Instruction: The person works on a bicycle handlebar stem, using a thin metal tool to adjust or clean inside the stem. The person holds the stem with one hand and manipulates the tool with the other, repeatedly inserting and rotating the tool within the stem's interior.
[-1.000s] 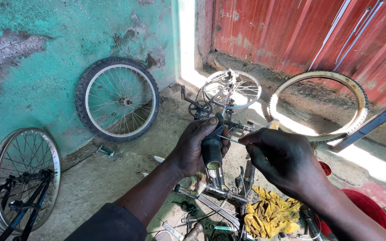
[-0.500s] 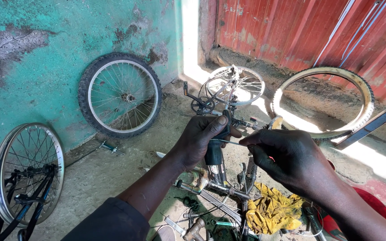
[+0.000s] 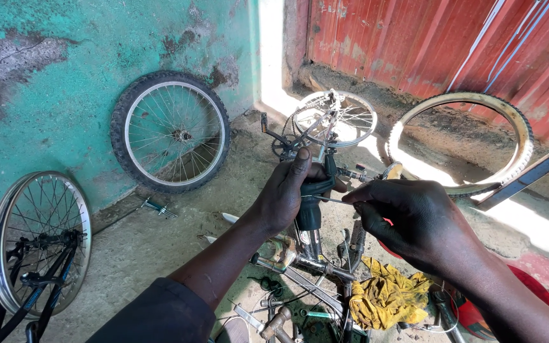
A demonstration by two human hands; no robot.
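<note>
Left hand (image 3: 287, 194) clenches the stiff, grippy black handlebar grip (image 3: 311, 206); right hand (image 3: 408, 219) pinches a thin, springy wire (image 3: 332, 199) near its end.

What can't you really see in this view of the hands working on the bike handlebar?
- Head view: the black grip is mostly covered by the left hand.
- The thin spoke-like rod ends inside the right hand; its far end is hidden.
- The red basin sits behind the right forearm and is cut by the bottom edge.
- The left bicycle wheel is cropped at the bottom corner.
</note>
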